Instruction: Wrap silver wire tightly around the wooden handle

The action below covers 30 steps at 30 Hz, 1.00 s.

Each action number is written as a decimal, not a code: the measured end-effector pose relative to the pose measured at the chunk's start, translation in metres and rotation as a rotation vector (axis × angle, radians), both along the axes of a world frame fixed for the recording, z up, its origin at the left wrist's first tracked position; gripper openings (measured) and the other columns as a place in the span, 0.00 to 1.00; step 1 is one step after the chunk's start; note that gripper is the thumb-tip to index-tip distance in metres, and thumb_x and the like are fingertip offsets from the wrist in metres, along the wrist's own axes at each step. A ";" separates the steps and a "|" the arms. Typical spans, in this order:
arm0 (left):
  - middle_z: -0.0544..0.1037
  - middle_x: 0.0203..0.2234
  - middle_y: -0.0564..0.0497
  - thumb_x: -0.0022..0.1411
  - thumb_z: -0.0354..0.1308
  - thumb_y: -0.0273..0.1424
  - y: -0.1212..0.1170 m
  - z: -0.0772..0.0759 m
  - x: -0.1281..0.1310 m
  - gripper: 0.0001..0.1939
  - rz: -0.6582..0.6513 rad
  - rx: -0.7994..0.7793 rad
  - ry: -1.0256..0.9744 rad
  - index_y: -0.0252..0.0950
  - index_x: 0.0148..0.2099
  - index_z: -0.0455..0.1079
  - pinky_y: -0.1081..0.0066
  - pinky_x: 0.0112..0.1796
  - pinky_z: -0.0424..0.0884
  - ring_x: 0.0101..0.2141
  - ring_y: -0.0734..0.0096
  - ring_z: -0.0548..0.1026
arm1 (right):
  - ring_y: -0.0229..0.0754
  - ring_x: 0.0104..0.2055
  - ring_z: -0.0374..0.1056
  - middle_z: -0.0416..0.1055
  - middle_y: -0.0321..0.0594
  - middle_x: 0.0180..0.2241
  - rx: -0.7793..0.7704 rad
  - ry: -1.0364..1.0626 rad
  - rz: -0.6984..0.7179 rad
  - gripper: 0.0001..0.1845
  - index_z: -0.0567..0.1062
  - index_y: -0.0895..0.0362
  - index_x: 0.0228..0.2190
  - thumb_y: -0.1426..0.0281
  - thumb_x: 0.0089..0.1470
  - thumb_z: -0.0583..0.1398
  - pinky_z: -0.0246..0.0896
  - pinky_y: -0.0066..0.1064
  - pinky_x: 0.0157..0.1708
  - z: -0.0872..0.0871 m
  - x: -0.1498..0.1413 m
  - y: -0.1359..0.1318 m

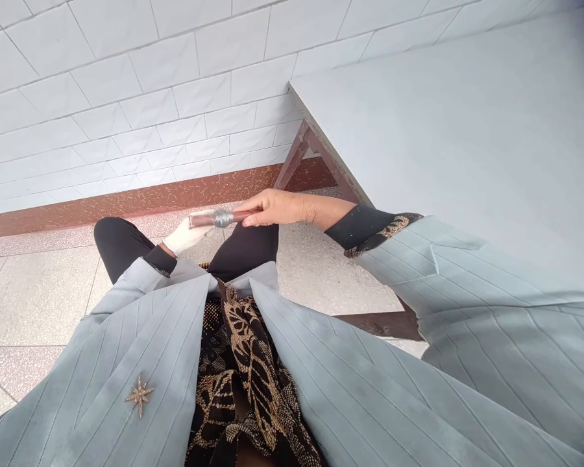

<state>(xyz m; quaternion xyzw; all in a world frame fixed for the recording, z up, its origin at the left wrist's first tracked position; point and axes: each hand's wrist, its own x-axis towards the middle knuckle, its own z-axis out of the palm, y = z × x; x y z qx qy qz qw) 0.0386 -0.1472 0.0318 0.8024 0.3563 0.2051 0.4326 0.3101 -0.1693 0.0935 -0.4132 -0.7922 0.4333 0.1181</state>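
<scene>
My right hand (272, 207) reaches across my lap and pinches a slim rose-coloured tube with a silver band (217, 218), held level above my black-trousered knees. My left hand (187, 237), in a white glove or cloth, sits just under the tube's left end; its fingers are mostly hidden and I cannot tell whether it touches the tube. Both arms wear grey striped jacket sleeves with black and gold cuffs.
A pale grey table top (467, 123) on a brown frame (316, 155) stands at my right. A white tiled wall (126, 97) with a brown skirting band lies ahead. Speckled floor tiles (34, 292) spread to the left.
</scene>
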 end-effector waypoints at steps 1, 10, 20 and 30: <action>0.70 0.26 0.54 0.71 0.50 0.40 -0.003 -0.005 0.001 0.15 0.005 -0.037 -0.011 0.35 0.40 0.72 0.69 0.35 0.65 0.29 0.71 0.67 | 0.38 0.35 0.70 0.79 0.38 0.36 0.042 0.066 -0.109 0.27 0.83 0.54 0.60 0.63 0.61 0.65 0.64 0.29 0.39 0.000 0.000 0.001; 0.81 0.38 0.50 0.71 0.48 0.35 -0.026 0.002 0.012 0.14 -0.187 0.077 0.186 0.37 0.40 0.74 0.65 0.49 0.70 0.41 0.66 0.77 | 0.43 0.37 0.71 0.77 0.40 0.34 0.171 -0.129 -0.508 0.19 0.85 0.53 0.54 0.65 0.64 0.65 0.64 0.34 0.39 -0.006 0.001 0.007; 0.83 0.41 0.46 0.78 0.47 0.31 -0.016 0.032 0.010 0.16 -0.200 0.565 0.669 0.36 0.51 0.77 0.66 0.39 0.66 0.40 0.60 0.80 | 0.54 0.50 0.75 0.81 0.46 0.51 0.284 -0.683 -0.193 0.23 0.82 0.48 0.61 0.63 0.68 0.61 0.63 0.40 0.45 -0.003 0.005 0.006; 0.84 0.41 0.44 0.73 0.51 0.25 0.018 0.054 0.011 0.17 -0.127 0.751 0.646 0.35 0.54 0.80 0.67 0.43 0.72 0.42 0.60 0.81 | 0.46 0.47 0.76 0.82 0.41 0.53 0.057 -0.398 0.187 0.25 0.83 0.50 0.60 0.66 0.64 0.63 0.64 0.32 0.46 0.000 0.005 0.004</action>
